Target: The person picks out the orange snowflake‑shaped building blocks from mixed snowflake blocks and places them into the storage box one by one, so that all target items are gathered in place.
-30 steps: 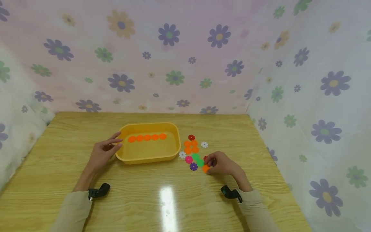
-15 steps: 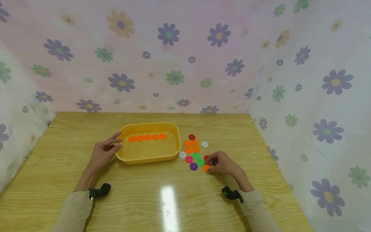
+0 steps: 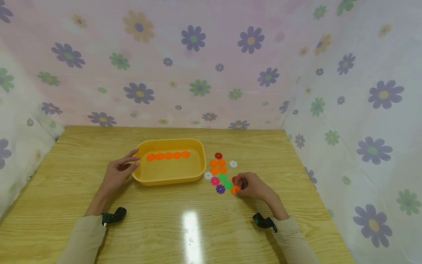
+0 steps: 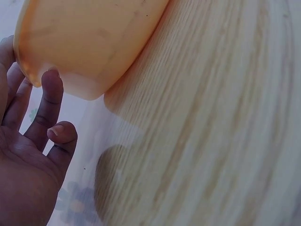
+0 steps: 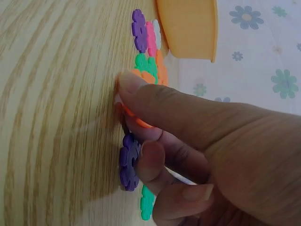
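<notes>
My right hand (image 3: 253,186) pinches an orange flower-shaped plastic disc (image 3: 235,189) between thumb and fingertips. In the right wrist view that disc stands tilted on edge close over the table, partly hidden by the thumb. A purple notched disc (image 5: 130,162) lies under the curled fingers, with a green disc (image 5: 147,203) beyond it. At the left end of the yellow plastic basin (image 3: 171,180), my left hand (image 3: 116,173) rests its loosely spread fingers at the rim. Inside the basin, several orange discs (image 3: 168,156) lie in a row along the far side.
Between the basin and my right hand lie more discs: joined orange ones (image 3: 218,167), green ones (image 3: 225,181), a pink one (image 3: 215,181), a purple one (image 3: 220,189), white ones (image 3: 233,164) and red ones (image 3: 218,156). Flowered cloth (image 3: 211,73) surrounds the wooden table (image 3: 148,227).
The orange disc at my right fingertips has gone from lying flat to being raised and tilted, with the hand shifting slightly right. My left hand stays at the basin rim.
</notes>
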Demonstrator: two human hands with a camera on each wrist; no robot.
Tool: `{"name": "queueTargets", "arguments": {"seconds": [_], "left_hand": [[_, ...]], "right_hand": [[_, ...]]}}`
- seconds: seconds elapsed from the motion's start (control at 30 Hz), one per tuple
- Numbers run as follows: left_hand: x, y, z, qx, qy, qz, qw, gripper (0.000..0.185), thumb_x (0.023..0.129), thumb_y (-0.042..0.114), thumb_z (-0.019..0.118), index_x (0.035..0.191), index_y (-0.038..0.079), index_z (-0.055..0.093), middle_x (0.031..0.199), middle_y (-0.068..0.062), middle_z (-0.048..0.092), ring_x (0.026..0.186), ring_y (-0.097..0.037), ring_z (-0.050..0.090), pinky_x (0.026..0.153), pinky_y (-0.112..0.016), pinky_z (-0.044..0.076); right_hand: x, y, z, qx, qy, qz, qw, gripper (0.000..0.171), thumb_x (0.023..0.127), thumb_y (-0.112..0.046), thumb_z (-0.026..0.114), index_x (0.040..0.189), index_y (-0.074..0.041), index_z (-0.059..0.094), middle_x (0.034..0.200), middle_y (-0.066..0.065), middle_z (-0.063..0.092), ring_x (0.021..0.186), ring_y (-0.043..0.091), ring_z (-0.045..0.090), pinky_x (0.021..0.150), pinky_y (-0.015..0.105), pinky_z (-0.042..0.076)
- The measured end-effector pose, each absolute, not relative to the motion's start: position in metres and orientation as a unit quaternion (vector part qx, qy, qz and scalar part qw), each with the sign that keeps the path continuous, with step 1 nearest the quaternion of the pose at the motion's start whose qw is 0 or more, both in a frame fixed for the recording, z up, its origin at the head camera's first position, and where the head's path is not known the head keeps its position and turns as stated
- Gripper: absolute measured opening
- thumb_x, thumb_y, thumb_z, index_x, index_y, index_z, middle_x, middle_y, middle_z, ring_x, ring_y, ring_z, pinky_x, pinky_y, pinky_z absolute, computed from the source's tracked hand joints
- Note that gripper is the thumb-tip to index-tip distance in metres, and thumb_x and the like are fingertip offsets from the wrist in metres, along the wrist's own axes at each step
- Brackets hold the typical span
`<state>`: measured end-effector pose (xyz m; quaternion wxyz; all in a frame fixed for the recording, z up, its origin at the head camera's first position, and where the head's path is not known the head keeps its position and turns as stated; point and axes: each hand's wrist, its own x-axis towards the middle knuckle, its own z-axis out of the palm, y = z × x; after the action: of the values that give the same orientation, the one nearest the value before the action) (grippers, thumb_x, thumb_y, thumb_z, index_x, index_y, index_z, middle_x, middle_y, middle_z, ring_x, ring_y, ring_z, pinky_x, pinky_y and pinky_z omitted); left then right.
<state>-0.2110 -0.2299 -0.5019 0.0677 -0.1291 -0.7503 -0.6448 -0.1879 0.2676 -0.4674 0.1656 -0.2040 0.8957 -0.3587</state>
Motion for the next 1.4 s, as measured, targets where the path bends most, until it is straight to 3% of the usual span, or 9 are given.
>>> {"name": "queueTargets", "arguments": {"seconds": [0.1,0.17,0.3,0.43,0.57,0.67,0.8,1.07,1.4], "left_hand": [[-0.211,-0.23,-0.502,-0.127,-0.751,-0.644,0.069,0.029,0.1,0.005,0.064,0.121,-0.014,0.066,0.148,0.004,0.057,0.104,0.004,0.067,0.064,-0.014,0.046],[-0.211,-0.23,-0.503,-0.126,-0.751,-0.644,0.069,0.029,0.1,0.005,0.064,0.121,-0.014,0.066,0.148,0.004,0.057,0.117,0.005,0.062,0.073,-0.012,0.049],[-0.211,-0.23,-0.504,-0.126,-0.75,-0.646,0.067,0.028,0.101,0.006,0.063,0.121,-0.014,0.067,0.149,0.003,0.056,0.122,0.007,0.058,0.083,-0.011,0.051],[-0.212,-0.23,-0.505,-0.127,-0.746,-0.65,0.067,0.028,0.1,0.005,0.063,0.121,-0.014,0.066,0.149,0.003,0.056,0.124,0.007,0.057,0.082,-0.011,0.051],[-0.213,-0.23,-0.505,-0.128,-0.742,-0.655,0.068,0.028,0.1,0.004,0.063,0.12,-0.015,0.066,0.149,0.002,0.056,0.124,0.005,0.058,0.076,-0.011,0.049],[-0.212,-0.23,-0.505,-0.128,-0.746,-0.65,0.071,0.028,0.1,0.005,0.063,0.12,-0.015,0.066,0.15,-0.001,0.056,0.127,0.006,0.056,0.08,-0.011,0.05],[-0.212,-0.229,-0.504,-0.125,-0.755,-0.64,0.074,0.028,0.101,0.007,0.063,0.12,-0.013,0.067,0.151,-0.002,0.055,0.13,0.008,0.052,0.088,-0.012,0.05],[-0.211,-0.228,-0.504,-0.118,-0.751,-0.646,0.067,0.031,0.101,0.007,0.064,0.121,-0.017,0.064,0.151,-0.002,0.055,0.126,0.006,0.056,0.084,-0.012,0.051],[-0.211,-0.23,-0.505,-0.12,-0.755,-0.641,0.065,0.032,0.101,0.008,0.063,0.122,-0.017,0.064,0.152,-0.003,0.054,0.13,0.007,0.051,0.09,-0.012,0.05]], "right_hand": [[-0.187,0.267,-0.468,-0.209,0.898,-0.351,0.163,0.016,0.089,-0.007,0.078,0.097,-0.004,0.064,0.085,0.003,0.064,0.07,0.011,0.055,0.065,0.025,0.047],[-0.187,0.267,-0.469,-0.211,0.894,-0.359,0.165,0.018,0.092,-0.008,0.076,0.104,-0.004,0.063,0.084,0.002,0.066,0.068,0.009,0.055,0.064,0.025,0.046],[-0.185,0.265,-0.471,-0.214,0.876,-0.402,0.161,0.024,0.095,-0.006,0.072,0.114,-0.004,0.057,0.072,0.003,0.063,0.059,0.006,0.046,0.059,0.023,0.04],[-0.183,0.259,-0.476,-0.231,0.855,-0.444,0.133,0.024,0.093,-0.005,0.073,0.112,-0.003,0.058,0.063,0.007,0.057,0.054,0.004,0.04,0.056,0.022,0.038],[-0.181,0.25,-0.481,-0.24,0.84,-0.475,0.106,0.013,0.094,-0.004,0.072,0.103,-0.001,0.064,0.07,0.014,0.066,0.055,0.003,0.047,0.052,0.021,0.041],[-0.179,0.244,-0.484,-0.23,0.837,-0.487,0.096,0.008,0.097,-0.006,0.068,0.102,0.0,0.067,0.082,0.016,0.072,0.059,0.005,0.054,0.052,0.02,0.043],[-0.176,0.235,-0.485,-0.215,0.845,-0.482,0.086,0.013,0.101,-0.008,0.063,0.109,-0.001,0.07,0.092,0.014,0.073,0.062,0.007,0.055,0.052,0.022,0.045],[-0.172,0.218,-0.489,-0.206,0.848,-0.481,0.087,0.019,0.101,-0.012,0.064,0.116,-0.003,0.071,0.095,0.009,0.073,0.068,0.014,0.06,0.054,0.026,0.052],[-0.169,0.195,-0.495,-0.215,0.789,-0.564,0.118,0.021,0.099,-0.008,0.066,0.119,-0.002,0.071,0.103,0.019,0.072,0.065,0.014,0.058,0.054,0.024,0.05]]}}
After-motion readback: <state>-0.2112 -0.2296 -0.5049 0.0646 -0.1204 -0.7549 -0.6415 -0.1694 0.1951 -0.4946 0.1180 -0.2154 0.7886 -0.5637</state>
